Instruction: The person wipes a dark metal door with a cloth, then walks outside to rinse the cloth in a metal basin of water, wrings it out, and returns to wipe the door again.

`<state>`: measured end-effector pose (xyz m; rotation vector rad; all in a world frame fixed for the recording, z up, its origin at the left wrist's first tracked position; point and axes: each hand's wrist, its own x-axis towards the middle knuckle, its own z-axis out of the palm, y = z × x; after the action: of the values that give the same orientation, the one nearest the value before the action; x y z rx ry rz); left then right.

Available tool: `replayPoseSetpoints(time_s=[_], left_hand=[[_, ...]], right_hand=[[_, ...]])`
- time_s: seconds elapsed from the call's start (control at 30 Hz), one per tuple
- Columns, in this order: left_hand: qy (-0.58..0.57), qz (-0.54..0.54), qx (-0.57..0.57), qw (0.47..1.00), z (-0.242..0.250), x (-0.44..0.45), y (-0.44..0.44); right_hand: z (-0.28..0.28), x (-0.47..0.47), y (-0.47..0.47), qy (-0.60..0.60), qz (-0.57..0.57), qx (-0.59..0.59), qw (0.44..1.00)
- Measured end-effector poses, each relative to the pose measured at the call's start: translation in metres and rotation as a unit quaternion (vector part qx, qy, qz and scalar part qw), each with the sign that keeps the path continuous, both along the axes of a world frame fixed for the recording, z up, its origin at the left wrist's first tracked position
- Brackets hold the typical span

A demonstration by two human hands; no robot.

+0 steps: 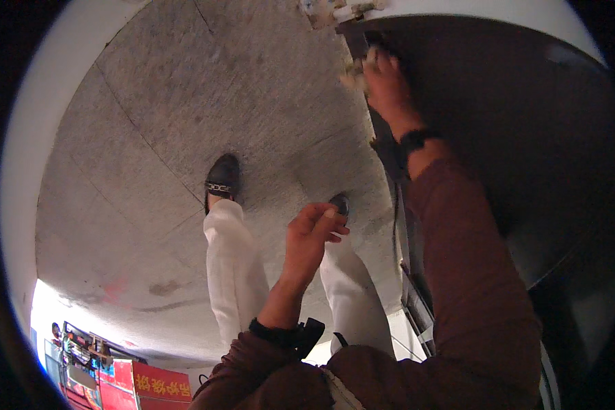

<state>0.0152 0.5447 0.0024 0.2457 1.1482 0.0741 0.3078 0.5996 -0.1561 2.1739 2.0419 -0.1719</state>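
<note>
My right hand [387, 84] reaches out to the upper right, over the edge of a large dark surface [517, 128]. Its fingers are blurred, beside a small pale thing [355, 77] and a small dark thing [374, 38]; whether it grips either cannot be told. My left hand [318, 223] is held in front of my body above one dark shoe [340, 204], with thumb and fingertips close together. Nothing can be made out between them. Both wrists wear black bands.
Grey concrete floor [287, 102] lies below, with my other dark shoe [224, 174] on it. A pale wall [36, 154] curves along the left. Small items [320, 11] lie by the dark surface's far corner. A red stall panel [161, 387] bearing writing stands at lower left.
</note>
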Motion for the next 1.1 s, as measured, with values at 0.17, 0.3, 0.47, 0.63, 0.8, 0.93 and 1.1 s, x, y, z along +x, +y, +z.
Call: replayPoseSetpoints(time_s=[0.17, 0.3, 0.47, 0.63, 0.8, 0.93, 1.1], left_hand=[[0.004, 0.002, 0.011, 1.000, -0.001, 0.001, 0.002], [0.022, -0.007, -0.004, 1.000, -0.008, -0.001, -0.005], [0.014, 0.006, -0.004, 1.000, -0.008, -0.002, -0.004], [-0.001, 0.000, 0.019, 1.000, -0.002, 0.001, 0.004], [-0.005, -0.007, 0.008, 1.000, 0.002, 0.003, 0.005], [-0.012, -0.005, 0.002, 1.000, 0.002, 0.003, 0.002], [-0.019, -0.009, -0.002, 1.000, 0.000, 0.005, -0.001]], right_hand=[[0.007, 0.008, -0.013, 0.061, -0.072, 0.047, 0.994], [-0.012, -0.015, -0.025, 0.012, -0.174, 0.006, 0.985], [-0.013, -0.039, -0.082, -0.020, -0.184, 0.059, 0.981], [-0.003, -0.051, -0.104, 0.018, -0.253, -0.060, 0.965], [0.024, -0.085, -0.134, 0.137, -0.169, -0.204, 0.954], [0.047, -0.069, -0.156, 0.061, -0.254, -0.102, 0.960], [0.022, -0.028, -0.138, 0.054, -0.372, -0.193, 0.906]])
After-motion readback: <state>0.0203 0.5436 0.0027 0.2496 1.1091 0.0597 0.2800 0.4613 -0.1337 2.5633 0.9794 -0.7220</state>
